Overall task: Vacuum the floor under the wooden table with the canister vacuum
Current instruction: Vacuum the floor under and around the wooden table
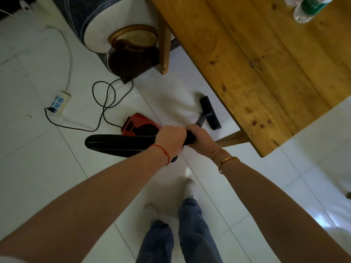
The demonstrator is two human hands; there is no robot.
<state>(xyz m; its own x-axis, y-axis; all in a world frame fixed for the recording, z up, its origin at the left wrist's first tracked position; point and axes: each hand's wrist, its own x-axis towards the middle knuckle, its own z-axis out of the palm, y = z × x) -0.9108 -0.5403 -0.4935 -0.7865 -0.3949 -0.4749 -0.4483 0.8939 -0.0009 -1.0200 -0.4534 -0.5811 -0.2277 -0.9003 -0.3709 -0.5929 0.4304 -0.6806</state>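
Both hands on the vacuum's black handle, side by side. Left hand (170,140) wrapped over the hose end of the handle, fingers curled round it; red string on that wrist. Right hand (199,138) just ahead of the left, fingers closed round the wand (200,121) grip; gold bangle (227,163) on that wrist. Wand angled down and away to the black floor nozzle (209,112), flat on the white tiled floor (47,168) just beside the near edge of the wooden desk (256,63), between its two visible legs. Ribbed black hose (117,143) looping back left from the left hand. Red canister vacuum (138,125) on the floor behind the hands, partly hidden by the left hand and hose. Black power cord (106,99) trailing in loose loops from the canister to a white power strip (59,102) on the floor at left. Clear plastic bottle (307,8) with green label on the desk top, far corner. Dark brown basket-like object (133,52) beside the far desk leg, against an upholstered piece. Jeans and white shoes at bottom of view.
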